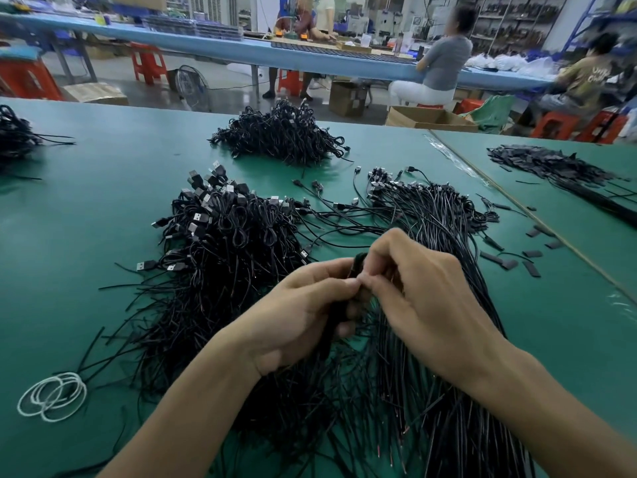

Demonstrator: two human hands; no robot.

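Hands meet low in the frame, above the green table mat (86,208).

- Left hand (303,312): fingers curled, closed round a black cable (330,327) that runs down through the palm. The thumb presses at the top of the grip.
- Right hand (424,298): fingers bent, fingertips and thumb pinching the upper end of the same cable where it juts out beside the left thumb. The cable is thus held between both hands, lifted over the wire piles. Whether it is one strand or several, I cannot tell.

Surroundings, left to right:
- White rubber bands (51,396): thin overlapping rings, flat on the mat.
- Looped cable pile (227,236): glossy black leads coiled into small loops. Rectangular USB plugs with metal shells stick out at the top and left.
- Far pile (282,136): similar tangled black leads, well apart behind.
- Straight cable sheaf (434,215): long uncoiled leads fanning toward the camera under the right wrist. Some cut ends show reddish tips.
- Loose black sleeves (531,257): short flat matte pieces scattered near the table seam.
- Sleeve heap (548,163): the same pieces on the adjoining table.

Lettering on a seated person's shirt (586,79) is too blurred to read.
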